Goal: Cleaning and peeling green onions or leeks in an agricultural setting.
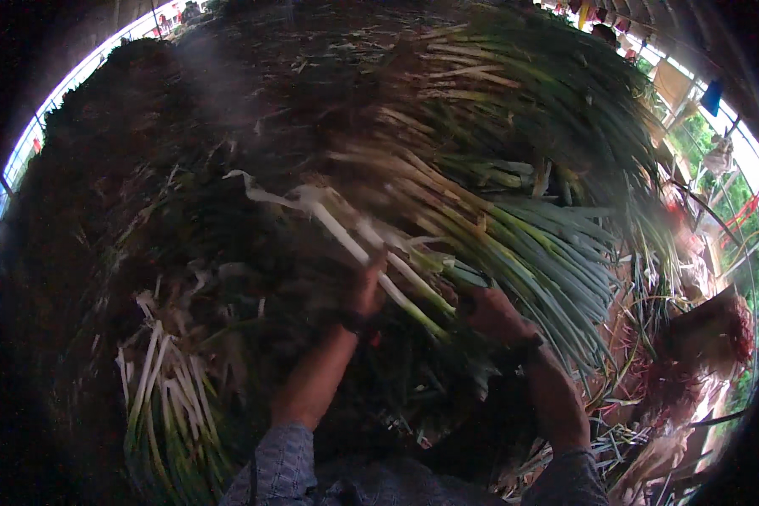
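Observation:
A couple of green onions (341, 234) with long white stems slant across the middle, their root ends to the upper left and their green parts to the lower right. My left hand (368, 287) is closed on the white stems. Farther right, my right hand (496, 314) is curled round the green part of the same onions; its fingertips are partly hidden. Just beyond both hands lies a thick row of green onions (489, 211), leaves fanning to the right.
A smaller bunch of green onions (164, 388) lies at the lower left. A large dark heap of onions (295, 84) fills the far side. At right are a tangle of red strands (691, 363) and scattered leaf scraps (624, 430). A blue cloth (711, 98) hangs at the upper right.

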The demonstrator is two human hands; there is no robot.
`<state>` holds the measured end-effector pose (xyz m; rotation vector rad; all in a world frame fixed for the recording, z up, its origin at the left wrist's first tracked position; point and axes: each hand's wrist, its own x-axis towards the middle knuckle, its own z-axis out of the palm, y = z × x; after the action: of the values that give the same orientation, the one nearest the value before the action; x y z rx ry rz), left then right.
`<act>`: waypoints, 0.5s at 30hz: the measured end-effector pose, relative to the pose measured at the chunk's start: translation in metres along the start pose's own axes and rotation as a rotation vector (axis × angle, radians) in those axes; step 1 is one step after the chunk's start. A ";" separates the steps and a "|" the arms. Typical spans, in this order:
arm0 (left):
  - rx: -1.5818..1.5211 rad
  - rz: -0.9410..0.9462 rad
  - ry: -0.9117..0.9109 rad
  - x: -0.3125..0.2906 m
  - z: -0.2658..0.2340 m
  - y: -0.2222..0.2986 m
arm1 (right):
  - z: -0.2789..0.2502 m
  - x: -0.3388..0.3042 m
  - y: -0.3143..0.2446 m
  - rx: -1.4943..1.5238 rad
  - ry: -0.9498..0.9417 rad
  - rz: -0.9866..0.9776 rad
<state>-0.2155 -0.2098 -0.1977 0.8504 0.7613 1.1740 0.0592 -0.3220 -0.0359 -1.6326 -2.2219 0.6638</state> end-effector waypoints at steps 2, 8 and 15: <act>0.130 -0.004 0.013 -0.004 -0.009 -0.006 | -0.001 0.011 -0.015 -0.025 -0.028 0.051; 0.109 0.163 -0.057 -0.029 -0.003 0.009 | 0.013 0.044 -0.029 0.008 0.024 -0.086; -0.277 -0.047 -0.177 -0.044 0.045 0.048 | 0.016 0.057 -0.042 -0.039 0.047 -0.014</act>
<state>-0.2078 -0.2518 -0.1313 0.6905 0.4587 1.1147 0.0002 -0.2809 -0.0288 -1.6318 -2.2245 0.5768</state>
